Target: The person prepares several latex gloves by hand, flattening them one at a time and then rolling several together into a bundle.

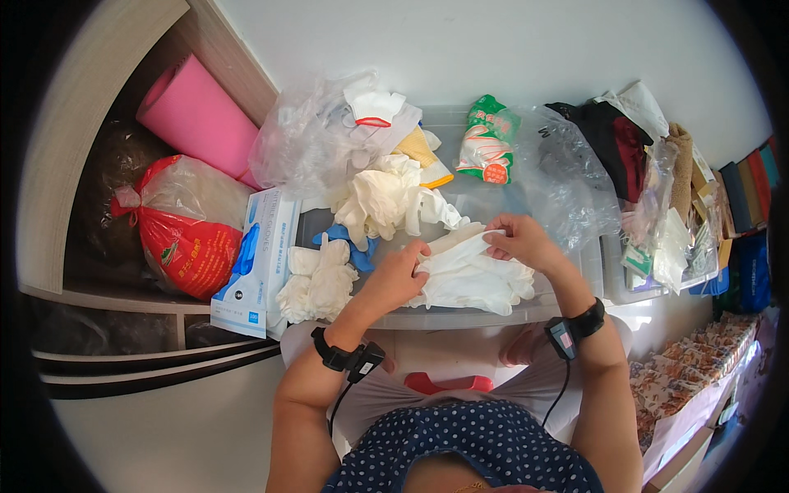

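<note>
A white glove (456, 257) is stretched between my hands over a flat stack of white gloves (471, 289). My right hand (524, 241) pinches one end of it between thumb and fingers. At its other end, my left hand (397, 271) has its thumb and fingertips closed on the edge. Farther back sits a loose heap of cream gloves (382, 191). To the left lie rolled-up cream gloves (320, 280), with a blue glove (362, 249) partly under the heap. All of these rest on a translucent plastic storage box (394, 320), whose surface is mostly covered.
A nitrile glove box (253, 271), a red-and-clear bag (191, 228) and a pink rolled mat (197, 117) stand left, by a cabinet. Behind are a yellow knit glove (422, 154) and a green glove packet (487, 142). Clear plastic bags (567, 179) and a filled bin (672, 283) are right.
</note>
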Available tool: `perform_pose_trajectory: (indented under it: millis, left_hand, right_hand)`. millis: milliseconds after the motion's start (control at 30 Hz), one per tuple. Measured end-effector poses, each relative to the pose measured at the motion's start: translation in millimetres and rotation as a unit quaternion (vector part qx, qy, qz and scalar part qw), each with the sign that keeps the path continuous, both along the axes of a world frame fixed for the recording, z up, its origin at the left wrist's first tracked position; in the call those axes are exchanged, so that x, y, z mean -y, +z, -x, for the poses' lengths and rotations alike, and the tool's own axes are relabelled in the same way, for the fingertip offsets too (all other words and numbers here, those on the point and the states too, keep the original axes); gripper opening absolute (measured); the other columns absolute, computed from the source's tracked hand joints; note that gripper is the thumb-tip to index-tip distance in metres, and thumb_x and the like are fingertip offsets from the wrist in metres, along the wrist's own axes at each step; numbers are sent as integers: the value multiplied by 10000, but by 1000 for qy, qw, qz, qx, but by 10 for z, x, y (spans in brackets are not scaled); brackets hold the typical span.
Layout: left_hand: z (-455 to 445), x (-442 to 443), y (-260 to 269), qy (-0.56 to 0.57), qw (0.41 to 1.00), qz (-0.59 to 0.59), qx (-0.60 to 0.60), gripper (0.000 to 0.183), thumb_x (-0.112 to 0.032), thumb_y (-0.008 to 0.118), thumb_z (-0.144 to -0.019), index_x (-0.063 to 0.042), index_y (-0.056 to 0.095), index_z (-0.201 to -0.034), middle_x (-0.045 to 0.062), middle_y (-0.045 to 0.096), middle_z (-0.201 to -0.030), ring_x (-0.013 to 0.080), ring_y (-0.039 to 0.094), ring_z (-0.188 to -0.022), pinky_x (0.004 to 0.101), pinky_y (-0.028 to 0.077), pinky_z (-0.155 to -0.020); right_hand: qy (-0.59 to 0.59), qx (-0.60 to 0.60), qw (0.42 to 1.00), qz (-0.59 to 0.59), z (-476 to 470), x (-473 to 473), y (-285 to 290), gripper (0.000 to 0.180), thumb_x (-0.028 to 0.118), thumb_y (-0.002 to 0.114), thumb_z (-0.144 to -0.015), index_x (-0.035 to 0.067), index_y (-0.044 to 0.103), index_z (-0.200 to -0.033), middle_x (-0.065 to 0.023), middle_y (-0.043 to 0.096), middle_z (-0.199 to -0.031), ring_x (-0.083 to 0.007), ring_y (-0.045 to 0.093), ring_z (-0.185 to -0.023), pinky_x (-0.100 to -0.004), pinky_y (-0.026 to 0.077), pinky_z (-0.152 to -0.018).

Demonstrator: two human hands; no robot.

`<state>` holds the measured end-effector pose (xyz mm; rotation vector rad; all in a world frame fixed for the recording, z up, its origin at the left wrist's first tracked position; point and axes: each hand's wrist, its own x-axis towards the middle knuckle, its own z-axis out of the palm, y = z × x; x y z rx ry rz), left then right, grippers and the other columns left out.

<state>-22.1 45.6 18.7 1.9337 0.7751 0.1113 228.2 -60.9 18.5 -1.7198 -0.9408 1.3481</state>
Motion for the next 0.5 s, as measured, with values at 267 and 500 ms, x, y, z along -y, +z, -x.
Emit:
perform_pose_trajectory:
  millis: [267, 500]
  left_hand:
    - [16, -28, -71, 1, 979, -199, -52, 341, -22, 631, -800, -24, 507, -1119, 166, 630, -707, 351, 648, -716, 413, 500, -671]
    - [-74, 57, 8, 12, 933, -352, 69, 331, -27, 642, -741, -57, 563, -1060, 140, 569, -991, 342, 587, -932, 427, 491, -747]
  right_hand:
    - [-63, 262, 952, -149, 67, -48, -223, 238, 89, 706, -831, 8, 610, -1034, -111, 661, -745, -182, 658, -662, -306, 517, -614]
    - [-48, 279, 939, -198, 11, 56, -30, 220, 89, 740, -784, 15, 638, -964, -106, 666, -763, -204, 643, -682, -316, 504, -635]
